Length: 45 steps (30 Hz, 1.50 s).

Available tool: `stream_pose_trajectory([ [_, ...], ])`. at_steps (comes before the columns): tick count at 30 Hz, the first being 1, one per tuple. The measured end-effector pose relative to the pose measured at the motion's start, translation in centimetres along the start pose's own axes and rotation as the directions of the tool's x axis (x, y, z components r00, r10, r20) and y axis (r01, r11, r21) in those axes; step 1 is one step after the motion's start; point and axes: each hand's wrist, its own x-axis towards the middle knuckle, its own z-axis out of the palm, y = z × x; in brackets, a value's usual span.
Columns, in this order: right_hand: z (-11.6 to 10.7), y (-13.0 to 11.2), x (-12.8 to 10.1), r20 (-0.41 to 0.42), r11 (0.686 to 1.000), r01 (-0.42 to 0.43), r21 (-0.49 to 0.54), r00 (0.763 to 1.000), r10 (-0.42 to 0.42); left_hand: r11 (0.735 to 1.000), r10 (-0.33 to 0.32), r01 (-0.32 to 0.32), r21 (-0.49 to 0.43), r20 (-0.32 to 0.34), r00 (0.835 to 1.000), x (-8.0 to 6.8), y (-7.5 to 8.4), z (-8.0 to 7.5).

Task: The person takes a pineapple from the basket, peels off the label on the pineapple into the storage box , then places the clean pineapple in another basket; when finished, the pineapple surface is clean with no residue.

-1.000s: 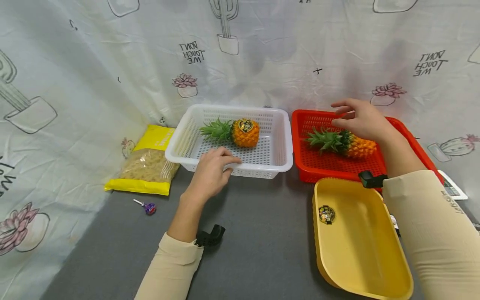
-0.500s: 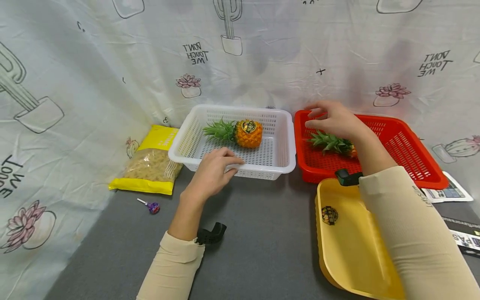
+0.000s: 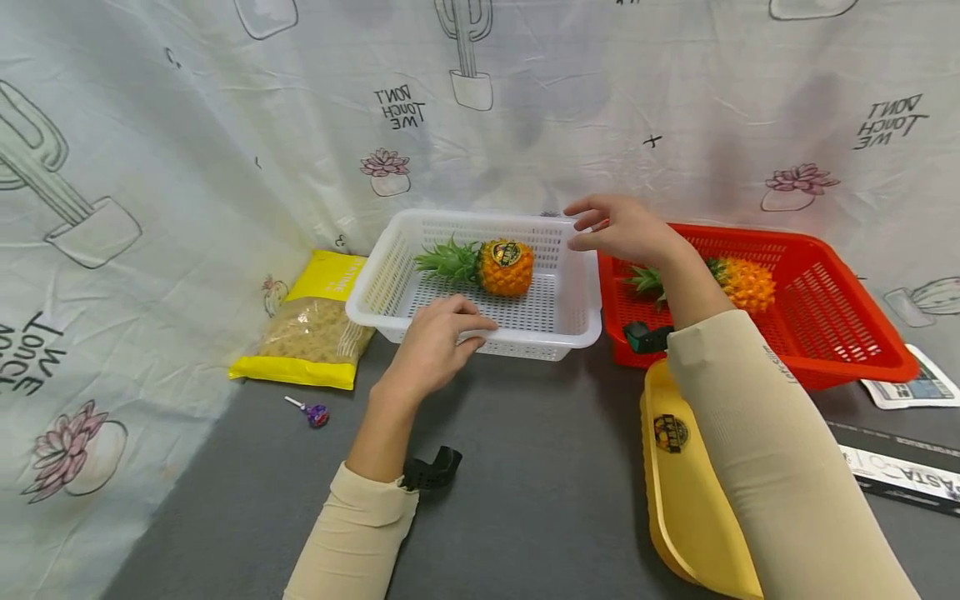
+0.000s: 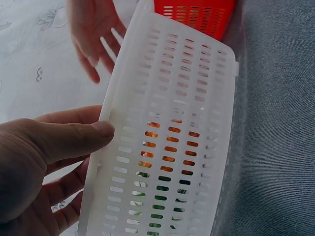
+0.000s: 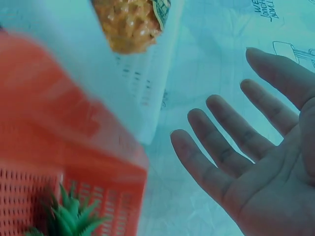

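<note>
My left hand grips the near rim of the white basket. In the left wrist view its thumb lies on the basket's outer wall and its fingers are on the other side. A pineapple lies inside. My right hand hovers open, fingers spread, above the white basket's far right corner, holding nothing; the right wrist view shows its open palm. Beside it, the red basket holds a second pineapple.
A yellow tray lies at the front right, partly under my right forearm. A yellow bag of pasta and a small lollipop lie left of the white basket. Printed papers lie at the far right. A patterned cloth backs the grey table.
My right hand has moved left, from above the red basket's pineapple to the white basket's far right corner. The left hand has stayed on the near rim.
</note>
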Motion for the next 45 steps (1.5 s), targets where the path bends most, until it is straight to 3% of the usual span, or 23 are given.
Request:
stream_pose_trajectory([
  [12,2.4,-0.2,3.4,0.090,0.994,-0.038,0.104,0.995,0.029,1.000,-0.028,0.028,-0.012,0.017,0.999,0.1,-0.1,-0.1],
  [23,3.6,-0.7,5.6,0.198,0.996,-0.049,-0.070,0.978,0.062,0.999,-0.011,0.011,-0.033,0.008,1.000,0.3,0.1,-0.1],
  [30,5.5,0.0,7.6,0.197,0.987,-0.051,-0.154,0.977,0.081,0.999,-0.001,0.001,-0.048,-0.010,1.000,0.1,0.0,0.2],
  [37,7.5,0.9,8.5,0.185,0.995,-0.042,-0.090,0.981,0.058,0.999,-0.008,0.007,-0.039,-0.019,1.000,-0.1,-0.1,0.4],
  [45,7.8,1.2,9.0,0.165,0.996,-0.051,-0.068,0.984,0.062,0.999,-0.040,0.040,-0.028,0.005,0.999,0.0,0.2,0.2],
])
